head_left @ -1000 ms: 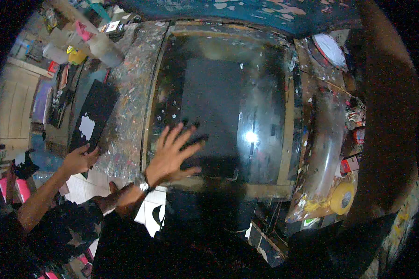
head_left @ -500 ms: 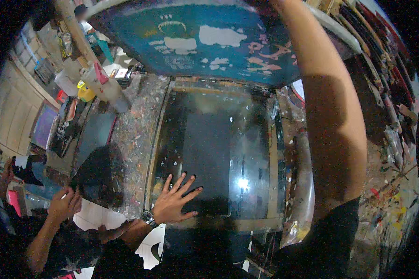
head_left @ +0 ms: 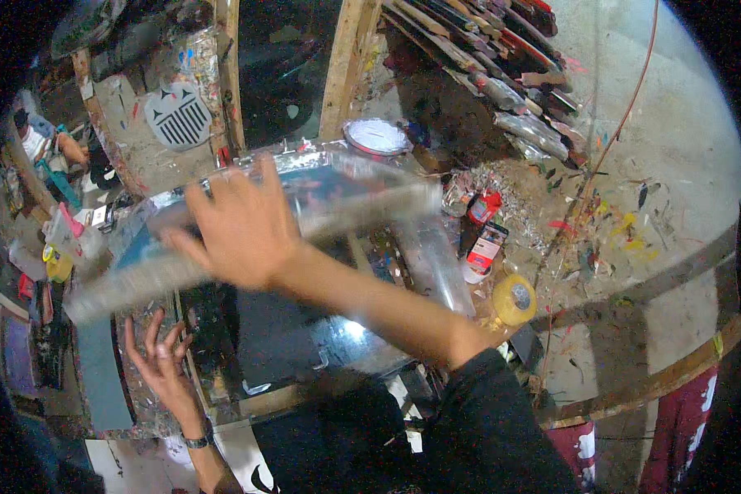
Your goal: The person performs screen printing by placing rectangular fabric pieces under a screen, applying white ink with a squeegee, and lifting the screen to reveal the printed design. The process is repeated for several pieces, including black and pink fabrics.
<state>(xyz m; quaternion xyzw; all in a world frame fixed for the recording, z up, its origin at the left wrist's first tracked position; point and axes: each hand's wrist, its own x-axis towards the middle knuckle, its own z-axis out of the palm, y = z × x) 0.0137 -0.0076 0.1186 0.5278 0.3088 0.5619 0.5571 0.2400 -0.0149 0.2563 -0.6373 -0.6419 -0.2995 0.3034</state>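
A screen-printing frame (head_left: 115, 298) with blue mesh hangs tilted over the worktable, blurred by motion. My right hand (head_left: 243, 226) reaches across above its near edge, fingers spread; whether the palm touches the frame is unclear. Below lies a dark glossy printing board (head_left: 280, 325) with a bright lamp reflection, partly hidden by the frame and my right forearm. Beside the board's left edge, my left hand (head_left: 163, 362) is raised with fingers apart and nothing in it. A watch (head_left: 198, 442) sits on that wrist.
Right of the board are a roll of yellowish tape (head_left: 514, 300), a phone (head_left: 486, 247) and a clear plastic-wrapped roll (head_left: 432, 255). A tub of white paste (head_left: 376, 136) stands behind. Stacked squeegee-like boards (head_left: 502, 70) lean far right. A yellow container (head_left: 57, 263) stands left.
The view has swung to the right. The raised frame has come down toward the board, my right hand with it. My left hand has lifted off the board to its left side.
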